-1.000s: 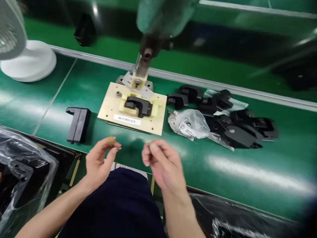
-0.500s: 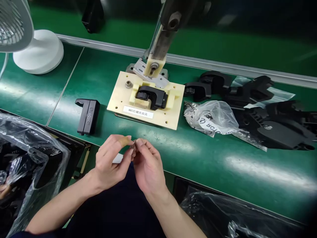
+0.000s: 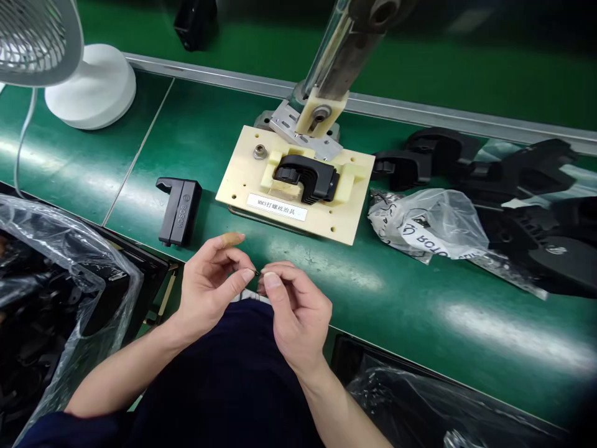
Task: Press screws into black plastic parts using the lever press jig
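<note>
My left hand [image 3: 212,283] pinches a tiny dark piece [image 3: 257,272] between thumb and index finger, over the bench's front edge. Close beside it, my right hand [image 3: 298,305] has its thumb and fingertips pressed together at the other end of the piece; whatever else the curled fingers hold is hidden. Beyond the hands lies a cream fixture plate [image 3: 233,180] with a white label. A black hooked part [image 3: 310,174] sits in its raised nest, under a metal arm [image 3: 349,65]. Left of the plate a black BOSCH part [image 3: 180,211] rests on the green bench.
To the right are a clear plastic bag [image 3: 448,218] of small parts and several black parts [image 3: 550,249]. A white fan [image 3: 93,87] stands at the back left. Plastic-lined boxes sit below the bench edge, at the left [image 3: 116,298] and right [image 3: 420,398].
The fingertips have drawn slightly apart, so the tiny dark piece now shows between them. The bench and everything on it appear shifted rightward in view.
</note>
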The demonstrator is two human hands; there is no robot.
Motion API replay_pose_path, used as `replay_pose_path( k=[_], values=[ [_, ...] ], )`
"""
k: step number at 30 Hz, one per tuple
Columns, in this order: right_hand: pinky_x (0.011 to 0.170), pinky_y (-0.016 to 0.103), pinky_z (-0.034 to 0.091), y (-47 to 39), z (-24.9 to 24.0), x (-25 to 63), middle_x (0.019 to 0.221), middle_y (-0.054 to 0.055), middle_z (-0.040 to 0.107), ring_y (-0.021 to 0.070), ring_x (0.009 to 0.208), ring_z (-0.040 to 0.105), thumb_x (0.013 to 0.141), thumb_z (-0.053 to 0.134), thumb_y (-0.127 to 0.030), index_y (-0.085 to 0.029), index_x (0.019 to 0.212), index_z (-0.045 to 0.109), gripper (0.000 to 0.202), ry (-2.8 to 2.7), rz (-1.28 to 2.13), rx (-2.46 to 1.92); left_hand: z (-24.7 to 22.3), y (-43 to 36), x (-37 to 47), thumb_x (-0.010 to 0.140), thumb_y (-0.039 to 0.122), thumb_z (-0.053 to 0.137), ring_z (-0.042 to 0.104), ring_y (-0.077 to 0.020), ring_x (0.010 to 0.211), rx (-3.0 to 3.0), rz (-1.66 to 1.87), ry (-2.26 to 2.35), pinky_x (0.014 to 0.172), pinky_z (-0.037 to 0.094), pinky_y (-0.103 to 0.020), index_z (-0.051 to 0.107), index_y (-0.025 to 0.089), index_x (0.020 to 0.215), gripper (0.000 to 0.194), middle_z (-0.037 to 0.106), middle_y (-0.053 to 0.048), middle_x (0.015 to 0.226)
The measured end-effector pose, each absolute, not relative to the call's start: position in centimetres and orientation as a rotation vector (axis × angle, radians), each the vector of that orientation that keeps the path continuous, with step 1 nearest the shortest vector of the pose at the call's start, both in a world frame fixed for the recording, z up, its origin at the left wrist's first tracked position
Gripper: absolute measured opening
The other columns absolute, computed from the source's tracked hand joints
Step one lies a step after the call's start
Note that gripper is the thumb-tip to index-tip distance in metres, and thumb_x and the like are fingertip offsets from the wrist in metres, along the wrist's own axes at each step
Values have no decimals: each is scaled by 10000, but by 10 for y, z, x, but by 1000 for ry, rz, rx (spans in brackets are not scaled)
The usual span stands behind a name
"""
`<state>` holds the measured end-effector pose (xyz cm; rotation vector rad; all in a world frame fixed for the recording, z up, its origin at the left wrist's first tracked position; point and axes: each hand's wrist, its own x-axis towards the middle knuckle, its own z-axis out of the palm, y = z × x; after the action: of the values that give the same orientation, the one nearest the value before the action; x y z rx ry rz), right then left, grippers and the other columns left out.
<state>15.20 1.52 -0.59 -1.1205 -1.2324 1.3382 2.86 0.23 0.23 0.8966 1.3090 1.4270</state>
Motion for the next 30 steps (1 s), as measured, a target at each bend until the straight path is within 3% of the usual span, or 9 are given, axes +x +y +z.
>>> replay_pose_path(
  k=[8,14,23,27,30],
  values=[
    [568,247,500,14,-4,149,780,16,611,126,678,591,840,578,-89,-211,901,602,138,-1474,1019,-1015,-1,0,29,753,221,764,652,-103,688,780,1500,1250,716,536,-237,608,238,1084,366,676,39,734],
    [513,253,477,14,-3,148,735,17,623,125,610,585,844,558,-85,-207,857,595,128,-1590,838,-1041,-3,-5,32,749,254,775,654,-115,671,760,1473,1251,675,549,-238,602,219,1085,379,673,28,723],
    [513,227,476,28,-8,149,706,5,602,111,606,585,841,539,-70,-195,813,545,128,-1730,646,-968,3,-1,27,792,166,704,643,-111,720,916,1443,1237,698,566,-225,610,197,1095,319,667,-3,786],
    [601,250,499,64,-6,153,757,17,646,130,684,619,816,582,-57,-184,819,565,128,-1743,299,-929,13,18,16,810,138,654,668,-144,852,1081,1450,1268,785,578,-262,593,185,1134,332,690,-51,922],
    [665,276,494,103,-3,151,736,6,648,135,693,619,819,587,-75,-183,793,583,111,-1624,35,-1005,18,49,4,797,135,639,670,-144,844,1280,1533,1262,763,577,-261,588,178,1114,324,687,-39,897]
  ],
)
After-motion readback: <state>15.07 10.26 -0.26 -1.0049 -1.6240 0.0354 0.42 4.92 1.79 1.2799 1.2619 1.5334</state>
